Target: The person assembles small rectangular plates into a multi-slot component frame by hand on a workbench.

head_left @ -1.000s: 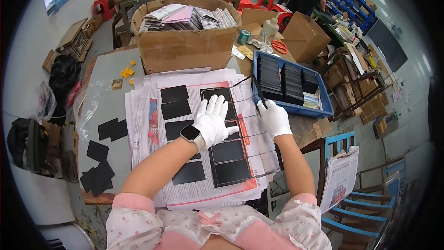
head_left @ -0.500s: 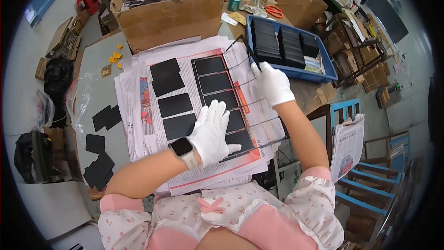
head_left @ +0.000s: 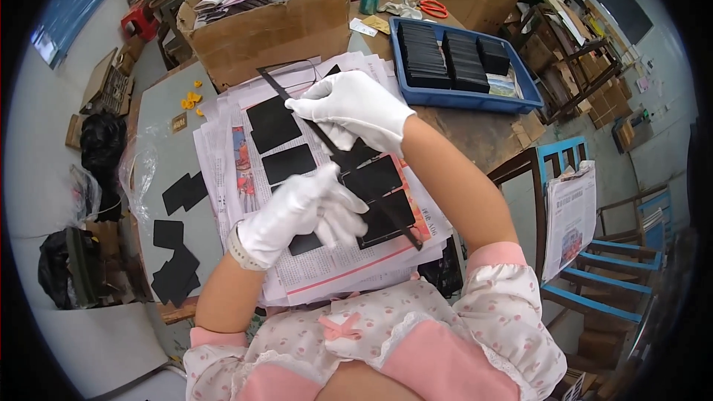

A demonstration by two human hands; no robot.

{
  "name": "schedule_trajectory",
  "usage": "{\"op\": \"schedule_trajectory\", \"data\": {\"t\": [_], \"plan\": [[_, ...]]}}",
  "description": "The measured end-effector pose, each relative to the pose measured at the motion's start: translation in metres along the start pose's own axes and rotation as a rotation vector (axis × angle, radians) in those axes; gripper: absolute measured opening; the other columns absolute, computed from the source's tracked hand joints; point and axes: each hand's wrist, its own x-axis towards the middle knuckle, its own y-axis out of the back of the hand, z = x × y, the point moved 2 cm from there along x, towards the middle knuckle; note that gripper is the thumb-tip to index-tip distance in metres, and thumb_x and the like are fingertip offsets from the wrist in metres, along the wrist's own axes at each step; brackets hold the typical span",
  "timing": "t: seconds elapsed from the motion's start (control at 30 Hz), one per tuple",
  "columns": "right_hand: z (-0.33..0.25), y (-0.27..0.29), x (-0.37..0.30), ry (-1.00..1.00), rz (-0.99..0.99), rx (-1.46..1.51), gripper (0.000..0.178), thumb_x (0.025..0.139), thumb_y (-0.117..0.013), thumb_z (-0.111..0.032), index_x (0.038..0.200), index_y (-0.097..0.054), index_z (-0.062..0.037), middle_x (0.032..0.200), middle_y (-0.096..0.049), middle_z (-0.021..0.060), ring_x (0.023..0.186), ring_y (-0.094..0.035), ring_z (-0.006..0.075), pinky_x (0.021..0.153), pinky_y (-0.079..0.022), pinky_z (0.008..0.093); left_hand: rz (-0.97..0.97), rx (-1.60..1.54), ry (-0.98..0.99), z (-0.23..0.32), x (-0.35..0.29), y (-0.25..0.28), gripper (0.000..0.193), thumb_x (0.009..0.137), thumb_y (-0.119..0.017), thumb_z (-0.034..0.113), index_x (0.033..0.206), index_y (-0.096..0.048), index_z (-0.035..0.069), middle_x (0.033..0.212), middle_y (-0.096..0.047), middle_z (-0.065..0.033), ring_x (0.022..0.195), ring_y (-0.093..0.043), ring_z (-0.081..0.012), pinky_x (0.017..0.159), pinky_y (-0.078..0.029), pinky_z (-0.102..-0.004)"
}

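Since the earlier frames the wire frame (head_left: 334, 150) has tipped up off the sheets onto its edge, and both hands have closed on it instead of lying flat. Right hand (head_left: 355, 110) holds the frame's upper stretch, fingers curled over the rod; left hand (head_left: 301, 212) pinches the lower stretch, fingertips pressed together on it. Step in hand looks like lifting the frame clear of the black squares (head_left: 286, 163) laid out on the newspaper stack (head_left: 338, 271). Next move calls for a level lift so the squares don't drag. Frame geometry is hard to read here; it shows almost as one dark line. Blue tray (head_left: 464, 96) of stacked black pieces sits well apart, beyond the right hand.
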Motion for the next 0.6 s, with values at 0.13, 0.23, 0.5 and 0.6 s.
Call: {"op": "schedule_trajectory", "data": {"t": [0.13, 0.23, 0.5, 0.6], "plan": [[0.001, -0.017, 0.001, 0.075, 0.217, -0.145, 0.035, 0.107, -0.081, -0.031, 0.110, -0.079, 0.0035, 0.068, -0.060, 0.0012, 0.054, -0.057, 0.0109, 0.049, -0.042, 0.0292, 0.370, 0.228, 0.054, 0.021, -0.002, -0.021, 0.046, 0.109, -0.071, 0.037, 0.093, -0.076, -0.006, 0.071, -0.076, -0.0161, 0.051, -0.071, -0.0207, 0.044, -0.050, -0.0277], [0.018, -0.007, -0.028, 0.780, 0.688, -0.650, 0.026, 0.113, -0.065, -0.019, 0.130, -0.074, -0.0005, 0.106, -0.078, 0.0201, 0.092, -0.076, 0.0391, 0.076, -0.059, 0.0447, 0.378, 0.127, 0.032, 0.006, -0.010, -0.015, 0.040, 0.108, -0.069, 0.032, 0.091, -0.077, -0.003, 0.071, -0.076, -0.0157, 0.050, -0.070, -0.0207, 0.043, -0.049, -0.0289], [0.125, 0.054, -0.029, 0.514, 0.757, -1.426, 0.027, 0.108, -0.067, -0.029, 0.115, -0.072, -0.0036, 0.124, -0.069, 0.0159, 0.114, -0.066, 0.0381, 0.096, -0.057, 0.0482, 0.303, 0.117, 0.065, -0.028, -0.019, 0.005, 0.044, 0.111, -0.065, 0.037, 0.099, -0.078, -0.003, 0.072, -0.077, -0.0190, 0.050, -0.072, -0.0226, 0.043, -0.048, -0.0297], [0.047, 0.044, 0.004, 0.824, 0.835, -1.205, 0.023, 0.112, -0.061, -0.024, 0.107, -0.071, -0.0042, 0.119, -0.074, 0.0159, 0.115, -0.069, 0.0365, 0.097, -0.058, 0.0497, 0.290, 0.057, 0.080, -0.033, -0.018, 0.002, 0.045, 0.113, -0.063, 0.037, 0.100, -0.077, -0.003, 0.072, -0.077, -0.0191, 0.051, -0.072, -0.0226, 0.043, -0.047, -0.0310]]}}
